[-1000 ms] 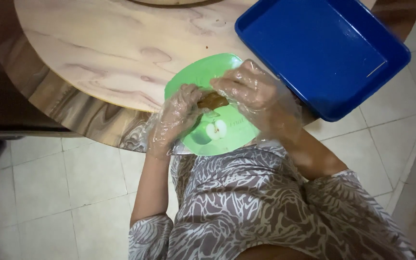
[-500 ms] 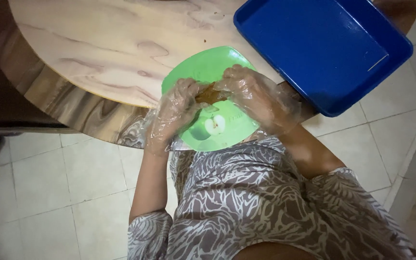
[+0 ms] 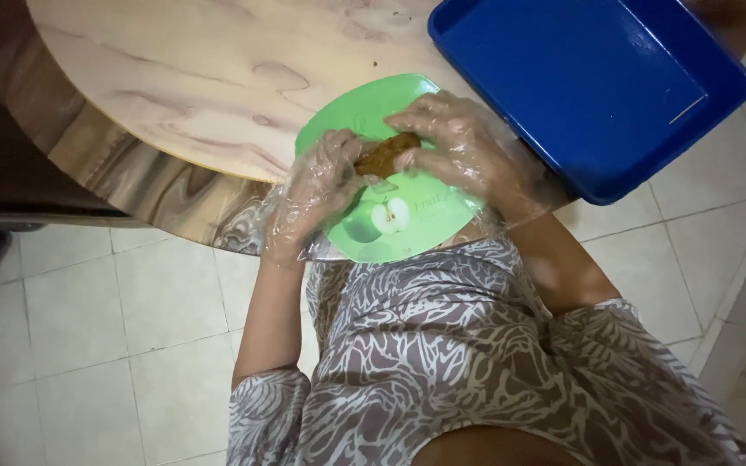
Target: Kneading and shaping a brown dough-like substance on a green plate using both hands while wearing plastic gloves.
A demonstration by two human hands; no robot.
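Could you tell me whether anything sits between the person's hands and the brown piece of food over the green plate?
Only the clear plastic gloves. The left hand and right hand both grip the brown food directly above the green plate; nothing else intervenes.

Over the last second the view has swung left: the blue tray [image 3: 593, 82] now sits further right and higher in frame, its far corner cut off at the top edge, and more floor shows beneath the table [image 3: 209, 78] rim. The green plate [image 3: 390, 224] has drifted up with it.

The left hand [image 3: 317, 190] has opened slightly at the fingers and lies lower on the plate's near-left edge. The right hand [image 3: 464, 151] has moved in over the brown lump [image 3: 386, 155], so less of the lump shows; the lump now reads as longer and flatter between both hands.
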